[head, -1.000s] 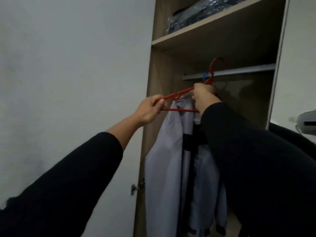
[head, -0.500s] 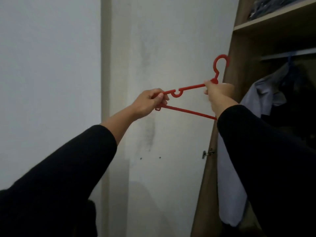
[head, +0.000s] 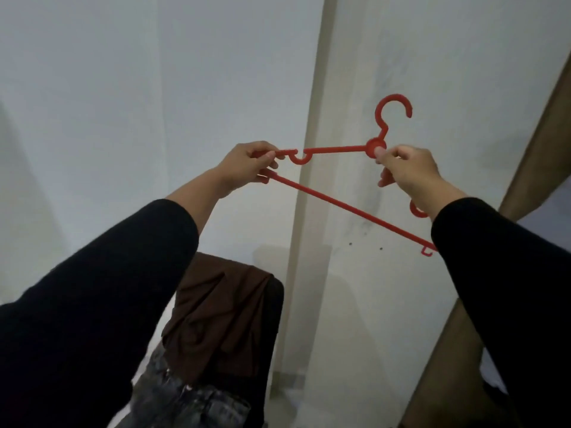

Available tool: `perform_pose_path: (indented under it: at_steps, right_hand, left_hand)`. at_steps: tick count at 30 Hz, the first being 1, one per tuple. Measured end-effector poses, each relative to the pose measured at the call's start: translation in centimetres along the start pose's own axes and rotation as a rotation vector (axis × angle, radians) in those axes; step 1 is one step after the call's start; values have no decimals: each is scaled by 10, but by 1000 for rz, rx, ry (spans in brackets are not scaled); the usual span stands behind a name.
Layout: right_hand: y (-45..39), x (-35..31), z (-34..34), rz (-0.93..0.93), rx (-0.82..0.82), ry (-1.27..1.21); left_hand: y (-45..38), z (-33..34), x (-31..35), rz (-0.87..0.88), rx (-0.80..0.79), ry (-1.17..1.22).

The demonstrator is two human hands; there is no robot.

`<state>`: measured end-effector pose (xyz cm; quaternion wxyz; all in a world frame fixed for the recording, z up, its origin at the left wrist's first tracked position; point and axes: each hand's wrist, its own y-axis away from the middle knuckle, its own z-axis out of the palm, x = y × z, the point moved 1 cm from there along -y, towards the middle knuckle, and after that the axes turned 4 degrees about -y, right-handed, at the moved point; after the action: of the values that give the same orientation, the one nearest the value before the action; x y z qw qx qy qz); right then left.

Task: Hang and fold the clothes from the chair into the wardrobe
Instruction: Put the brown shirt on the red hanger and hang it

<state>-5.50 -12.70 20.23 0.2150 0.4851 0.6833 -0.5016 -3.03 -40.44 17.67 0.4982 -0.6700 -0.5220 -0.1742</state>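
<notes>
- Up in front of the white wall (head: pixel 154 88), at about head height, you hold an empty red hanger (head: pixel 336 148) with both hands.
- Your left hand (head: pixel 247 163) has its grip curled round the hanger's left end, fingers wrapped over the spot where the upper arm and the lower bar meet.
- Your right hand (head: pixel 408 171) pinches the round hub below the hook between thumb and fingers; the other fingers are bent loosely beneath.
- The hook points up with its opening to the right, and it touches nothing.
- The lower bar slopes down to the right and passes behind your right sleeve (head: pixel 509 288), with a small notch at its far end just showing.
- Below your left sleeve (head: pixel 92 304), a brown garment (head: pixel 216 310) is draped over the back of a dark chair (head: pixel 273 319).
- Grey jeans (head: pixel 185 403) lie lower on that chair, under the brown garment's bottom edge.
- At the right edge of the view stands the wardrobe's wooden side (head: pixel 540 149), well apart from the hanger.
- A pale vertical strip (head: pixel 312 118) runs down the wall behind the hanger.
</notes>
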Motion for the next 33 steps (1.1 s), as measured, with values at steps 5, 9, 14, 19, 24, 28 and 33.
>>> perform_pose_path:
  at_steps: [5,9,14,19,24,28,33]
  right_hand:
    - [51,-6,44,-9,-132,-83]
    - [72,0,68,54,-84,-101]
    - [74,15,101,168,-26,-156]
    - [61,29,150,249,31,-147]
    - [34,54,201,298,49,-147]
    - [1,80,228,331,53,-145]
    - [-60,118,270,309,-37,-147]
  left_hand:
    - [43,-22,-35,-178,205,-150]
    - [60,-31,-62,-396,252,-177]
    - [70,-34,-97,-497,121,-327]
    - [68,-28,-141,-495,-124,-516]
    - [43,-5,-191,-480,-297,-645]
    - [12,32,-227,-459,-450,-749]
    - [-39,82,-279,-477,-561,-855]
